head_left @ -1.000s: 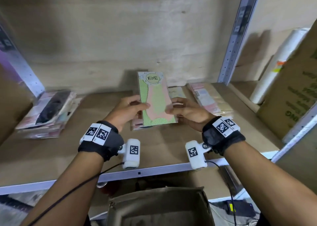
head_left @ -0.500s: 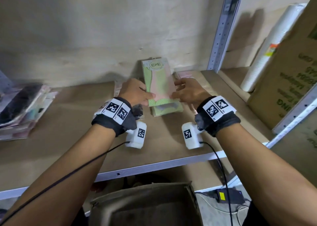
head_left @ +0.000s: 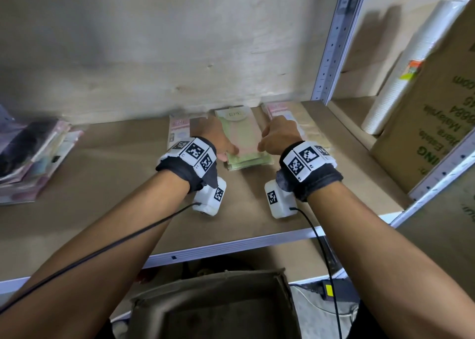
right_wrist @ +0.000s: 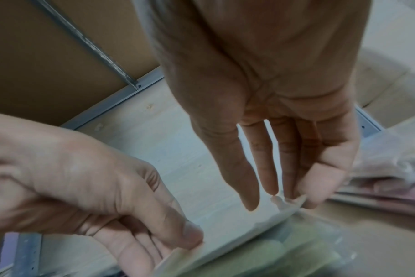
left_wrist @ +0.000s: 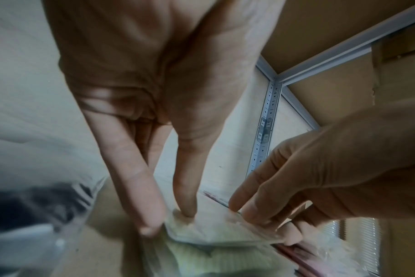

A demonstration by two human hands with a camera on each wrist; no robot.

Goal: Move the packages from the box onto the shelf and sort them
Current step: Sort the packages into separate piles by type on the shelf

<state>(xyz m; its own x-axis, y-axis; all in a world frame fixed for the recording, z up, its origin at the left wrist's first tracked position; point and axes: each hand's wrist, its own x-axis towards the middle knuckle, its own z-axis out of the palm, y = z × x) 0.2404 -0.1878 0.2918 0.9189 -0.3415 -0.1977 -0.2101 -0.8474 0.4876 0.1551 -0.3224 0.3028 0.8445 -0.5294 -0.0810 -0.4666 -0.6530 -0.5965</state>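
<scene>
A green and pink package [head_left: 240, 135] marked ENE lies flat on top of a stack of green packages [head_left: 250, 161] at the back middle of the shelf [head_left: 108, 184]. My left hand [head_left: 227, 153] pinches its near left corner, thumb on top [left_wrist: 185, 196]. Its near right corner is pinched by my right hand [head_left: 264, 147], seen close in the right wrist view [right_wrist: 292, 200]. The cardboard box [head_left: 218, 307] stands below the shelf edge, between my forearms; its inside is dark.
A pink package [head_left: 178, 129] lies left of the green stack, and a pink and clear stack [head_left: 298, 122] right of it. Dark and pink packages [head_left: 33, 156] are piled at the far left. Beyond the metal upright [head_left: 336, 40] stand a white roll [head_left: 401, 68] and a large carton [head_left: 434, 112].
Both hands carried the green package toward the back of the shelf and lowered it from a raised tilt to lie flat on the green stack.
</scene>
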